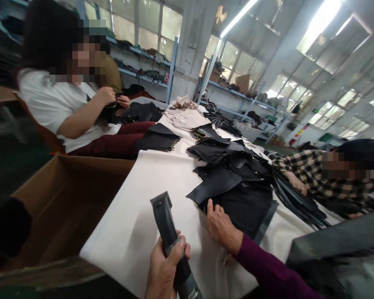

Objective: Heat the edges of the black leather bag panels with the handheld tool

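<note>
My left hand (166, 265) is closed around a long, glossy, folded black leather-like piece (166, 220) held upright above the table; its wider end points up. My right hand (222, 226), in a purple sleeve, is open, its index finger stretched to the near edge of a pile of flat black leather-like pieces (249, 207). The fingertips seem to touch that edge, though contact is hard to make out. One pointed black piece (216, 182) lies on top of the pile beside my fingers.
A white-covered table (121, 207) carries more black stacks (162, 137) and pale pieces (182, 118). An open cardboard box (71, 174) stands left. One person (77, 112) sits left handling something dark; another in a checked shirt (311, 170) is right, near a grey metal beam (336, 236).
</note>
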Motion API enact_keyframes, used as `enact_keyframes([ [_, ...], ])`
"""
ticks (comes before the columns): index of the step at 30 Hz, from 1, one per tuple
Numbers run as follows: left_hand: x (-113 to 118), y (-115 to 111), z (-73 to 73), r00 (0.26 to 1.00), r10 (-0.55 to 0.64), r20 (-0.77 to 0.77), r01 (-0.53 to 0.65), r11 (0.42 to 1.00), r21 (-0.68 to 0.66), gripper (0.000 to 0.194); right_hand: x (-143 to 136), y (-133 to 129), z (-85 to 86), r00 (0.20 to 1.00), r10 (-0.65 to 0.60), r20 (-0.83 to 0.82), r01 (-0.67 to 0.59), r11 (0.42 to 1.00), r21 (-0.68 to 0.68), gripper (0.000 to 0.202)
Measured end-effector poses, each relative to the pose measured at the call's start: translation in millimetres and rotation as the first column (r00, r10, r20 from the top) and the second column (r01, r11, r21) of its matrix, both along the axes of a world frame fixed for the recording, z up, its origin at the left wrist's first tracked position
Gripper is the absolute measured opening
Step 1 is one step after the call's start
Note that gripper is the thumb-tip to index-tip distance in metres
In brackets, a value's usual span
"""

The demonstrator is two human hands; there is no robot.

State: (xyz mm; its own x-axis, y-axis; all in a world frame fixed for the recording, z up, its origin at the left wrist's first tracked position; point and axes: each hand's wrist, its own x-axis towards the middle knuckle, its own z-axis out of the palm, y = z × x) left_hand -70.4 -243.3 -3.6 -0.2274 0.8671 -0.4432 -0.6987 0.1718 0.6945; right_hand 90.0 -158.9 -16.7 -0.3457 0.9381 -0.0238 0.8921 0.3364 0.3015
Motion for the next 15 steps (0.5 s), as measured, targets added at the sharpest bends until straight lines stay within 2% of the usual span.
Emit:
enact_keyframes([
  [2,4,1,6.0,0.997,-0.071,-0.029,0.070,0.997,-0.031,0.048,-2,-9,1.8,0.999,-0.053,0.000,0.053,0.998,0.029,0.067],
  [5,6,1,15.6,0.988,-0.140,-0.065,0.138,0.990,-0.034,0.053,-6,-19,0.7,0.994,-0.102,-0.029,0.102,0.995,-0.003,0.073],
  [8,6,-3,22.6,0.970,-0.215,-0.112,0.214,0.977,-0.019,0.054,1,-21,9.7,0.943,-0.184,-0.276,0.186,0.982,-0.018,0.069],
  [11,9,-8,28.1,0.944,-0.287,-0.165,0.295,0.955,0.024,0.052,30,-20,38.2,0.783,-0.277,-0.557,0.330,0.944,-0.004,0.063],
  [14,17,-16,34.4,0.917,-0.347,-0.196,0.368,0.926,0.084,0.049,71,-30,78.0,0.692,-0.282,-0.665,0.400,0.916,0.028,0.051],
  [15,20,-20,36.5,0.910,-0.359,-0.206,0.385,0.917,0.104,0.047,83,-37,90.3,0.626,-0.272,-0.731,0.402,0.916,0.004,0.046],
])
